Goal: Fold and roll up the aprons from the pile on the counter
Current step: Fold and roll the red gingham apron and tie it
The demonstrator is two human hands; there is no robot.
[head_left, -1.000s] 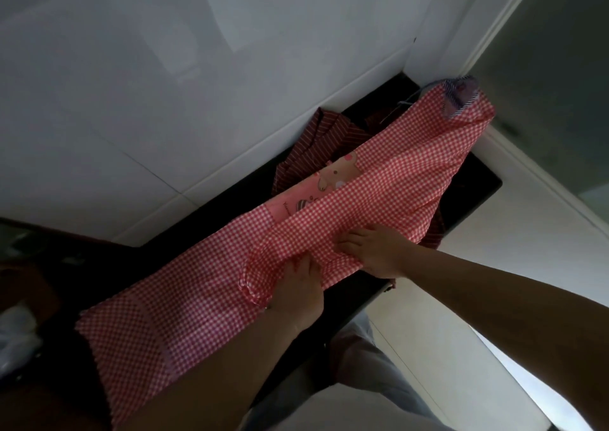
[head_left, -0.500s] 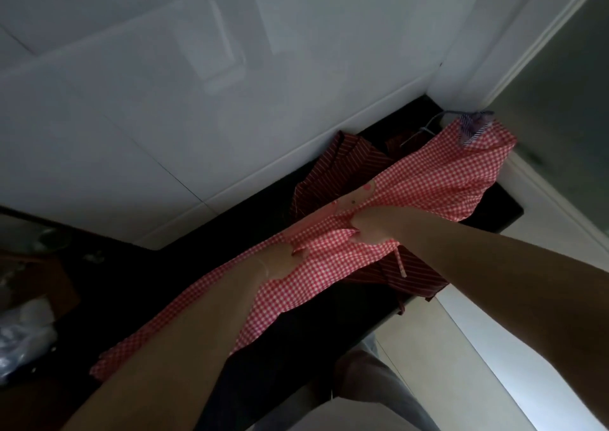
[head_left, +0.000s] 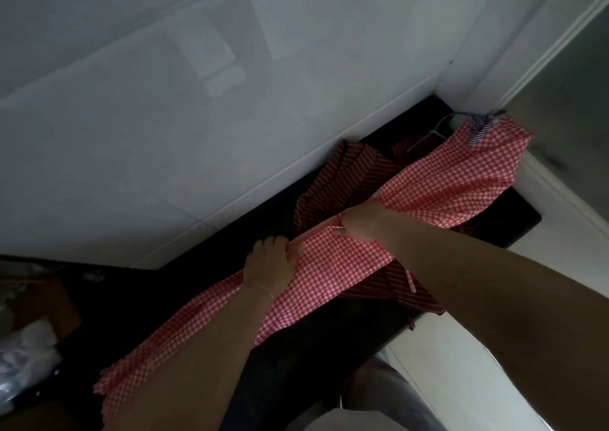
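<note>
A red-and-white checked apron (head_left: 441, 180) lies stretched along the black counter (head_left: 329, 348), folded lengthwise into a long band. My left hand (head_left: 272, 259) grips its far folded edge near the middle. My right hand (head_left: 362, 224) pinches the same edge a little further right. A dark red striped apron (head_left: 349, 173) lies bunched under and behind the checked one, against the wall. A navy-and-white striped strap (head_left: 479, 127) pokes out at the checked apron's far right end.
White tiled wall (head_left: 197, 117) runs right behind the counter. The counter ends at the right by a white door frame (head_left: 543, 54). Crumpled clear plastic and a brown object (head_left: 36, 331) sit in shadow at the left. My grey-trousered legs (head_left: 379, 404) stand below.
Both hands moved from the near edge across to the far side, carrying the checked cloth over so the apron is now a narrower band. The pink printed patch is folded out of sight.
</note>
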